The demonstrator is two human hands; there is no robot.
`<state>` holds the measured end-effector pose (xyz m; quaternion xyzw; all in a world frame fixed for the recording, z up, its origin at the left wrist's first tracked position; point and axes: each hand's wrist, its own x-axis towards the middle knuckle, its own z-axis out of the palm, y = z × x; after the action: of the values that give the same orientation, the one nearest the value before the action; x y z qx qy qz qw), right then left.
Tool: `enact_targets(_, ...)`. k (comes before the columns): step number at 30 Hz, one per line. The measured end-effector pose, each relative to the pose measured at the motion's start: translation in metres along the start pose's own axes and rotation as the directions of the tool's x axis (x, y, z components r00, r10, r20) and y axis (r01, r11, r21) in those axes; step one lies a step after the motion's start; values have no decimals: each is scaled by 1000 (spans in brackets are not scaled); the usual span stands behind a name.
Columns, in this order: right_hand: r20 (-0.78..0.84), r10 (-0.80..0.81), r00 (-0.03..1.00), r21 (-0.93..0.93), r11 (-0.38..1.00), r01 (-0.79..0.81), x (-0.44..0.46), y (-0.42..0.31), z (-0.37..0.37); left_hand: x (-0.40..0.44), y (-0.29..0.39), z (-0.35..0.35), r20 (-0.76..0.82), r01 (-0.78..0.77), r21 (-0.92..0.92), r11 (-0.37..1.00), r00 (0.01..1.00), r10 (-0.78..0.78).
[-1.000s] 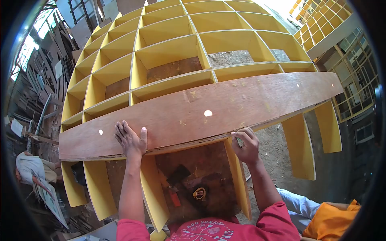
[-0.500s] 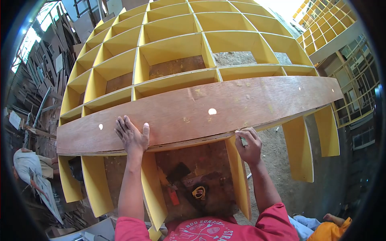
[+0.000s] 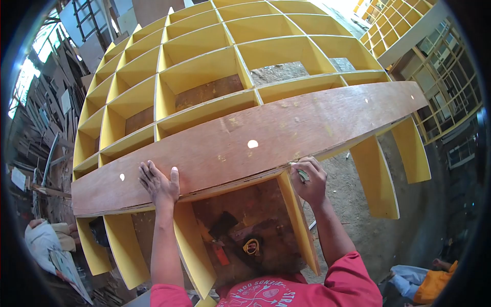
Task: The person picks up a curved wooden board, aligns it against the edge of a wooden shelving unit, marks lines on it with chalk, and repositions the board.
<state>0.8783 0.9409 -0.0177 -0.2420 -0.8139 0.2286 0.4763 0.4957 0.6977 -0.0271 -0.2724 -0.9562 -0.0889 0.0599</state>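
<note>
A long plywood strip (image 3: 215, 148) with bowed edges and several round pale holes lies across the front of a large yellow grid frame (image 3: 204, 65). My left hand (image 3: 161, 185) rests open on the left half of the strip, its fingers spread and pointing away from me. At the strip's near edge, right of the middle hole, my right hand (image 3: 312, 179) is closed in a pinch. A small pale thing shows between its fingers, too hidden to name. Below the strip, yellow ribs (image 3: 192, 245) of the frame stick out toward me.
Under the frame, between two ribs, lie a yellow tape measure (image 3: 251, 247), a red object (image 3: 220, 254) and a dark piece (image 3: 223, 225). Stacked boards (image 3: 48, 97) line the left side. People sit or lie low at left (image 3: 46, 243) and right (image 3: 429, 284).
My view has turned and tilted, so the strip and frame appear shifted left and more slanted. Both hands stay on the strip; the pale thing in my right hand shows more now.
</note>
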Motion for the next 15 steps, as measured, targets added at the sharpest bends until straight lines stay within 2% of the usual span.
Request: enact_targets(15, 0, -7, 1000, -7, 1000, 7, -5, 5, 4, 1, 4, -3, 23, 18, 20, 1000, 1000, -18)
